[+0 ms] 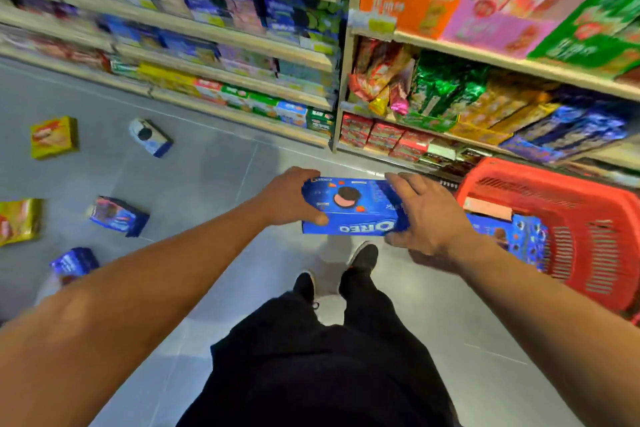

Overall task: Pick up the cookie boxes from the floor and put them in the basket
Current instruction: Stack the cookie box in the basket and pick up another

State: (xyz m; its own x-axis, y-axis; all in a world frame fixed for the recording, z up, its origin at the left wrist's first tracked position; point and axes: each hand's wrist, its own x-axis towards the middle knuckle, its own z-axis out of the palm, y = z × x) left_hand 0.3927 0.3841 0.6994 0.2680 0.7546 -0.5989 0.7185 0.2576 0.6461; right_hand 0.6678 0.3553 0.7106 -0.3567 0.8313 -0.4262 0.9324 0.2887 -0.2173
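Observation:
I hold a blue Oreo cookie box (349, 206) in the air above the grey floor, just left of the red basket (588, 239). My left hand (287, 198) grips its left end and my right hand (429, 218) grips its right end. Another blue cookie box (519, 236) lies inside the basket. Several boxes lie on the floor to the left: a yellow one (53, 137), a white and blue one (150, 137), a blue one (117, 215), a second yellow one (19, 220) and another blue one (74, 263).
Store shelves (242, 45) packed with cookies and snacks run along the far side and the right. The basket stands on the floor against the shelf base. My legs and black shoes (363, 260) are below the held box.

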